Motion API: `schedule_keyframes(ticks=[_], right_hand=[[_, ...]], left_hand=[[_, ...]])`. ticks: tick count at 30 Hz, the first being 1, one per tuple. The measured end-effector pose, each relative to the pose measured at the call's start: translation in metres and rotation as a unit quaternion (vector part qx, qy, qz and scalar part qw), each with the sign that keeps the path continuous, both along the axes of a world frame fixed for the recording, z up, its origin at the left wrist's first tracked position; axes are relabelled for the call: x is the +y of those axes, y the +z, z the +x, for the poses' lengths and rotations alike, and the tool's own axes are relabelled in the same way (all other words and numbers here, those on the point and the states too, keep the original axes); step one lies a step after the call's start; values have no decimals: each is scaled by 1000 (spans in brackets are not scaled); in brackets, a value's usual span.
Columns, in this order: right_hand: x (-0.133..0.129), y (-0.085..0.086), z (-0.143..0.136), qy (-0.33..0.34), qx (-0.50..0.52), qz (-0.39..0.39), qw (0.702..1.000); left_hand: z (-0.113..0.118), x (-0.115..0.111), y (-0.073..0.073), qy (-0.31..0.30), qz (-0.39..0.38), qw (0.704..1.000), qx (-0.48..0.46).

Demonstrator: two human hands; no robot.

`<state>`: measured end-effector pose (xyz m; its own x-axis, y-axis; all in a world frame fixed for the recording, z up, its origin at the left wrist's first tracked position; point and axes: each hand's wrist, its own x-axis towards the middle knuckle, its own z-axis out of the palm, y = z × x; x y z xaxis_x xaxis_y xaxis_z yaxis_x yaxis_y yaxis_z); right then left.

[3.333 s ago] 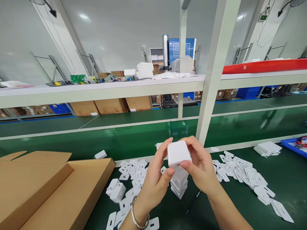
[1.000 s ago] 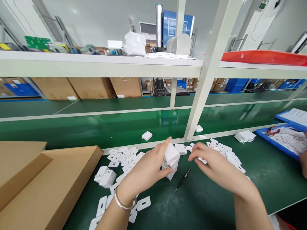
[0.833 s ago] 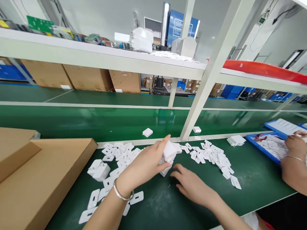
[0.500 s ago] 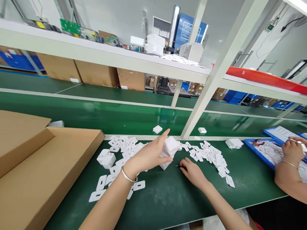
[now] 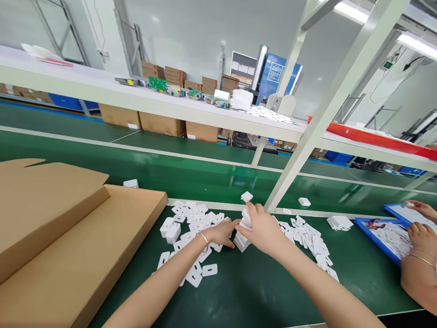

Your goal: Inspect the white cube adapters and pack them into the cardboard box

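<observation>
A stack of white adapter blocks (image 5: 241,242) stands on the green table. My right hand (image 5: 262,228) is wrapped round the upper part of this stack from the right, thumb towards me. On the stack's left side is my left hand (image 5: 221,232), with a bracelet at the wrist, its fingers apart and their tips close to the blocks. Flat white plates with slots (image 5: 209,269) are scattered around and beyond my left forearm. More such plates (image 5: 307,237) lie to the right of the stack. Two white blocks (image 5: 173,233) sit left of my left hand.
An open cardboard box (image 5: 136,241) fills the left side. A slanted post (image 5: 290,168) rises behind the stack. On the right, a co-worker's hands (image 5: 421,234) are over blue trays (image 5: 378,241). White blocks (image 5: 339,222) lie near the back rail.
My right hand has risen from the table onto the stack. My left hand has lowered to the stack's left side. The view has shifted left and up.
</observation>
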<state>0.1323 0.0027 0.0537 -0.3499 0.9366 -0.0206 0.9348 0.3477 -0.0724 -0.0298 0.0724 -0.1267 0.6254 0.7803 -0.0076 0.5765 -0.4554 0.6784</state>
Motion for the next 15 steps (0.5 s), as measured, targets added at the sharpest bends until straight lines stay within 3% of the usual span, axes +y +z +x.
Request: schedule_keyframes(ticks=[2, 5, 11, 15], right_hand=[[3, -9, -4, -12, -24, 9, 1000], [6, -21, 8, -13, 19, 5, 1000], [-14, -45, 53, 12, 202, 7, 979], [-35, -75, 93, -12, 306, 36, 951]], left_hand=[[5, 4, -2, -1, 0, 1000, 3], [8, 7, -1, -5, 4, 1000, -7], [12, -4, 10, -15, 18, 999, -40], [22, -16, 23, -36, 13, 998, -47]])
